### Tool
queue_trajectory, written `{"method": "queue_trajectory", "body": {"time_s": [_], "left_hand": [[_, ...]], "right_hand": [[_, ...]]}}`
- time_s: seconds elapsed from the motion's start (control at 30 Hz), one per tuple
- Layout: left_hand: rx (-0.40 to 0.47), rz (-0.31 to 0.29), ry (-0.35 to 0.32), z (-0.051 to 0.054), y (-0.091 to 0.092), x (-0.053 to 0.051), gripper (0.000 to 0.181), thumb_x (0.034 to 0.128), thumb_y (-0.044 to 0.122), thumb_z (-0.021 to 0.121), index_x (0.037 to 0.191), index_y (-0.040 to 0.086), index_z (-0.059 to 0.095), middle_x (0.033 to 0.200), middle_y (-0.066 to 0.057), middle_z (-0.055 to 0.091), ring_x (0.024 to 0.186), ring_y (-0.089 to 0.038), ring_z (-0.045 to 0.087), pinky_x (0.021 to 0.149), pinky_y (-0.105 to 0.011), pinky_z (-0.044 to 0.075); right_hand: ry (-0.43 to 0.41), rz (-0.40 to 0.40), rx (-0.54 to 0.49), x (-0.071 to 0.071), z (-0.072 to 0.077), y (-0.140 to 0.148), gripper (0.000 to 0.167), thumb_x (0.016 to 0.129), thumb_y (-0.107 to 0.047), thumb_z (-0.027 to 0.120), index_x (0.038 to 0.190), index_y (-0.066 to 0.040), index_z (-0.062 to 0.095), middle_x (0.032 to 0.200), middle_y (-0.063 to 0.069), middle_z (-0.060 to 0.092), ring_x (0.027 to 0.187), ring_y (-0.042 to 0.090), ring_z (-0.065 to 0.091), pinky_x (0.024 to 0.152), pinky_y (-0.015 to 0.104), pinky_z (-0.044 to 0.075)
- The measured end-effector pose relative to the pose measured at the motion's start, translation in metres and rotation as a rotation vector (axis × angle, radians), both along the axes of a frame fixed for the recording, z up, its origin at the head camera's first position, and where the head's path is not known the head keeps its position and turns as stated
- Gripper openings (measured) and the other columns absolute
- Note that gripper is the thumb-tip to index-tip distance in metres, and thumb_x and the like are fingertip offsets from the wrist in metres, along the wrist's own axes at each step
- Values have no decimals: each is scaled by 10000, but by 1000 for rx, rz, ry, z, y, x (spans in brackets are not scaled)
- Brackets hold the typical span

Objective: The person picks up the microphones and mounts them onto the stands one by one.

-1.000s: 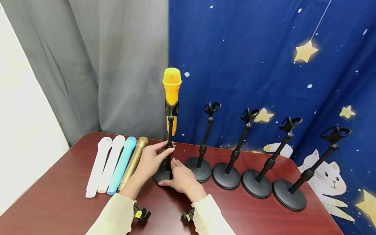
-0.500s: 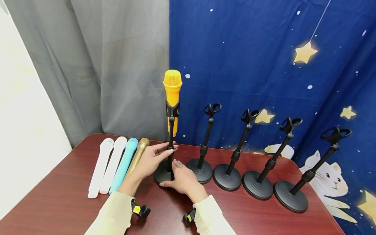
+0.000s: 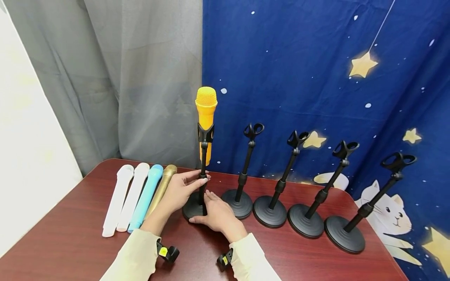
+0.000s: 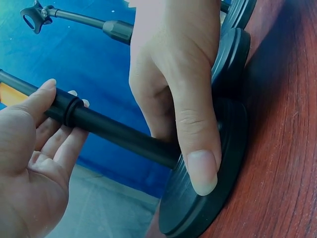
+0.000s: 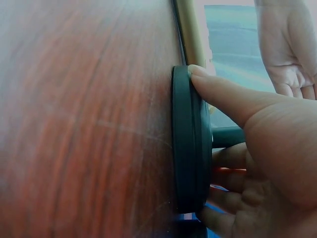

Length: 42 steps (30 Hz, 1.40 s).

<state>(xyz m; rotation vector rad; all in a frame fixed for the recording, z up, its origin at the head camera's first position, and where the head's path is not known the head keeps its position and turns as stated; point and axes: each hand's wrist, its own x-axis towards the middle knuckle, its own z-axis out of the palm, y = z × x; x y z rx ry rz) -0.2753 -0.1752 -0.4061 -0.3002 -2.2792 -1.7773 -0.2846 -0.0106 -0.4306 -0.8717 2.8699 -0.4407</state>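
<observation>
Pinching pole: left hand; right hand low, seemingly gripping base.

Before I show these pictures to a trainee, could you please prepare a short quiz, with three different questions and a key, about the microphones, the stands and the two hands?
1. Counting: How many of the stands carry nothing?
2. Choice: What is the colour of the mounted microphone? A) gold B) yellow C) light blue
3. True or false: The left hand holds the round base.

Key:
1. Four, in a row on the right side of the head view.
2. B.
3. False. The left hand holds the pole, and the right hand is the one at the round base.
</observation>
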Motion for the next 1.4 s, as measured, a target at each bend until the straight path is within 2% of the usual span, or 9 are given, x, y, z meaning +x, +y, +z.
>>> {"method": "queue_trajectory", "body": {"time_s": [0.43,0.53,0.6,0.7,0.8,0.87,1.0,1.13,1.4], "left_hand": [[27,-13,-6,2,1,0,444,967,246,695,1357,44,633,1236,-135,727,1207,-252,671,939,-283,570],[26,5,7,3,2,1,435,954,241,713,1337,44,649,1227,-135,732,1190,-259,684,948,-293,567],[22,64,15,3,6,2,446,917,257,760,1300,47,674,1212,-140,738,1150,-263,707,942,-308,573],[9,216,64,4,15,5,455,832,293,845,1207,68,719,1156,-133,758,1056,-256,748,913,-345,592],[-40,374,129,6,26,9,464,762,328,898,1122,92,726,1085,-100,767,962,-224,759,868,-369,611],[-81,435,167,8,31,11,460,745,338,910,1086,98,717,1037,-77,763,915,-202,748,841,-375,618],[-169,505,202,11,37,12,461,733,347,916,1042,84,696,974,-71,740,851,-188,727,793,-373,622],[-235,550,215,13,38,11,443,730,354,917,987,76,686,920,-71,721,810,-192,709,761,-370,615],[-269,546,192,13,37,11,396,761,351,896,964,76,697,894,-78,748,790,-190,717,731,-376,602]], "right_hand": [[9,-4,7,1,-1,0,944,829,-619,737,1540,-85,421,1615,69,411,1504,205,388,1172,448,407],[10,-3,0,1,-2,0,945,829,-616,738,1540,-82,419,1614,70,413,1503,207,390,1171,453,408],[10,0,-5,1,-3,0,945,832,-613,736,1543,-80,413,1616,71,409,1504,207,389,1172,453,406],[14,5,-9,2,-3,1,946,835,-611,735,1543,-72,411,1618,73,406,1503,209,391,1176,444,402],[21,8,-8,3,-3,1,952,835,-608,736,1542,-63,407,1616,78,409,1500,212,397,1181,431,397],[22,10,-5,4,-2,1,957,837,-606,735,1546,-60,398,1617,81,404,1500,213,397,1186,423,392],[17,12,-1,4,-1,1,960,843,-599,733,1555,-60,380,1624,88,391,1504,218,390,1190,420,385],[17,16,2,4,-1,1,951,847,-599,729,1551,-58,388,1625,90,390,1505,219,388,1187,426,389],[7,10,-1,3,-1,2,951,847,-604,727,1555,-69,384,1629,82,384,1510,214,379,1188,437,387]]}}
